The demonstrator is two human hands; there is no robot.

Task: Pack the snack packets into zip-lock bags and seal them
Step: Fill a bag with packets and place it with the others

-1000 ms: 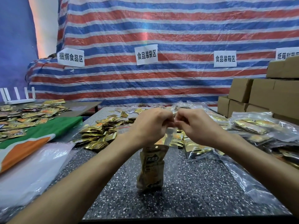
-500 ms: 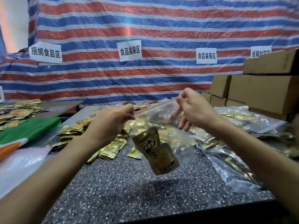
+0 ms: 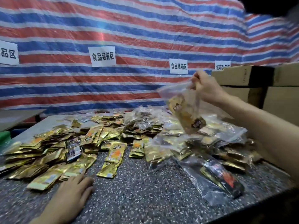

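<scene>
One hand left on zip-lock bag (image 3: 186,110): right hand (image 3: 208,89) pinches top, swung over filled bags (image 3: 210,143); left hand (image 3: 74,189) released, fingers flat on table (image 3: 145,191) by loose packets (image 3: 64,151). Sealing apparently done.

Backdrop: red-white-blue striped tarp (image 3: 129,29) hanging wall-wide | Signs: white paper signs (image 3: 103,56) sticking to it | Right: cardboard boxes (image 3: 242,75) standing stacked | Foreground: speckled grey table (image 3: 145,199) sitting in dim light

Makeshift packing workshop, striped tarpaulin wall (image 3: 129,29), paper zone signs (image 3: 103,56), stacked cartons (image 3: 242,75), packet-strewn table (image 3: 145,191)
</scene>
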